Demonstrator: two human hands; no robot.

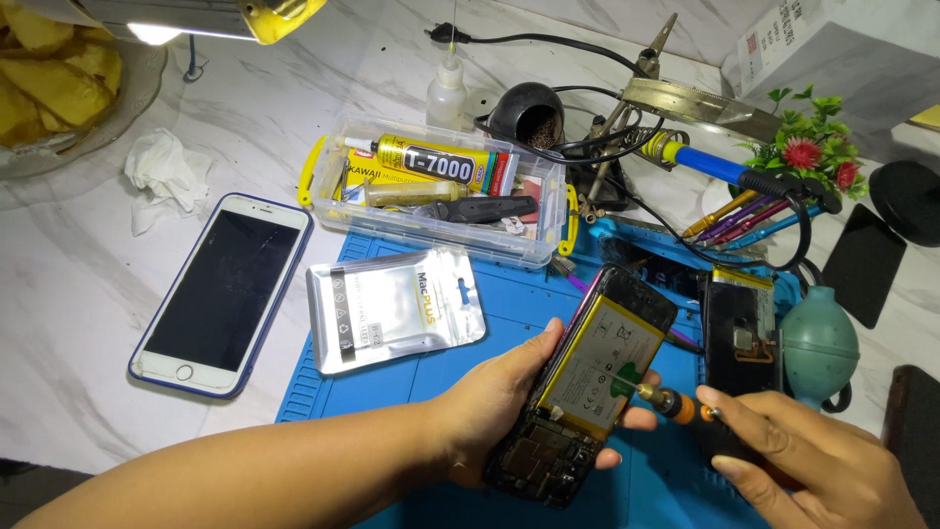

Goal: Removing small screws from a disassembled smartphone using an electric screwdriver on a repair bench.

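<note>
The left hand (494,402) grips an opened phone (587,382) over the blue mat (509,323), fingers partly hidden behind it. The right hand (813,460), cut off by the frame's edge, clasps a screwdriver (676,404) touching the phone's battery. Beyond lie a silver pouch (392,306), white phone (223,294) and clear box (441,186).

From my seat at the feed I see two bare forearms coming in from the bottom edge — no sleeves, no gloves, no watch or bracelet on either wrist. The left hand (490,407) shows its back and a long stretch of forearm; the right hand (818,465) shows only knuckles and wrist. Fingers carry no rings that I can make out — nails are short and unpainted.
</note>
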